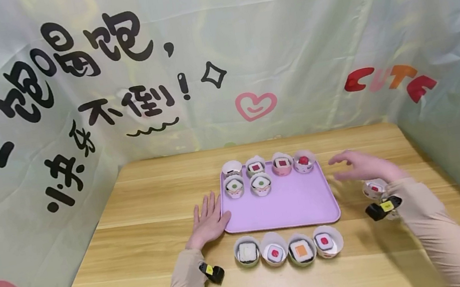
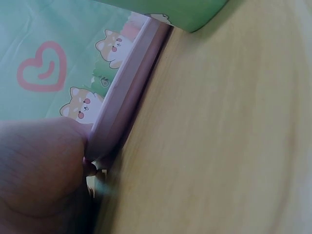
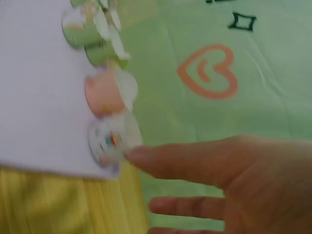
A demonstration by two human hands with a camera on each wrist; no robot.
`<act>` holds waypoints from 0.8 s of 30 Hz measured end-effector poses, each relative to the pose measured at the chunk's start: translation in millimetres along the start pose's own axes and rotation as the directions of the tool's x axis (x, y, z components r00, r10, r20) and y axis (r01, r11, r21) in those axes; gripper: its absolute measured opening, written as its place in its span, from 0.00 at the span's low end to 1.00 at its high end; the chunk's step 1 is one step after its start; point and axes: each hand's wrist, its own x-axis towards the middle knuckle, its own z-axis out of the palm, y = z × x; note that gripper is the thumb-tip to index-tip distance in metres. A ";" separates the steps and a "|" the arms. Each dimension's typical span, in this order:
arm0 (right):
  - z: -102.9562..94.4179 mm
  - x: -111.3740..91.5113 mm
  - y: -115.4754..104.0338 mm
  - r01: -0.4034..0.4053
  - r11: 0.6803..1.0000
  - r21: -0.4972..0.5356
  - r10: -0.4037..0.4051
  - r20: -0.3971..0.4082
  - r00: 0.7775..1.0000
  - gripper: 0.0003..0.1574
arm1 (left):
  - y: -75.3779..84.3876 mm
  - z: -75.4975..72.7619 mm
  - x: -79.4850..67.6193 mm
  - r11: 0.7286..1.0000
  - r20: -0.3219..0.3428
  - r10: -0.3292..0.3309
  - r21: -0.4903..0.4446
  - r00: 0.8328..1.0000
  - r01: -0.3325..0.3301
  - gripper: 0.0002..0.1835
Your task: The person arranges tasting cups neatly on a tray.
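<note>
A lilac tray (image 1: 295, 203) lies on the wooden table. On its back edge stands a row of small paper cups, each with a piece inside; the rightmost cup (image 1: 304, 163) holds a red-topped one. Two cups (image 1: 261, 185) with green-dotted white pieces stand in front of that row. My left hand (image 1: 207, 224) lies flat at the tray's left edge, its thumb at the tray rim (image 2: 119, 97). To the right of the tray my right hand (image 1: 364, 167) hovers with fingers extended and nothing in them. In the right wrist view its fingers (image 3: 185, 158) appear blurred.
Before the tray's front edge stands a row of several cups (image 1: 301, 251) with sushi-like pieces in them. Another cup (image 1: 374, 188) stands at the right, partly hidden by my right wrist. A printed cloth (image 1: 286, 42) hangs behind the table and along both sides.
</note>
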 end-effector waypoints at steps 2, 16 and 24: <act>-6.2 -8.7 7.7 -0.022 1.000 -0.021 0.024 0.051 0.998 0.33 | -0.9 0.5 0.2 1.000 0.003 -0.003 0.003 1.000 0.003 0.38; -16.1 -31.8 33.3 -0.241 0.970 -0.025 0.239 0.268 0.933 0.41 | 3.0 -3.5 -1.7 1.000 0.005 0.001 0.003 1.000 -0.001 0.38; -9.7 -30.7 39.0 -0.299 0.954 -0.030 0.296 0.274 0.915 0.37 | 6.9 -7.8 -5.3 1.000 0.001 0.011 -0.002 1.000 -0.011 0.37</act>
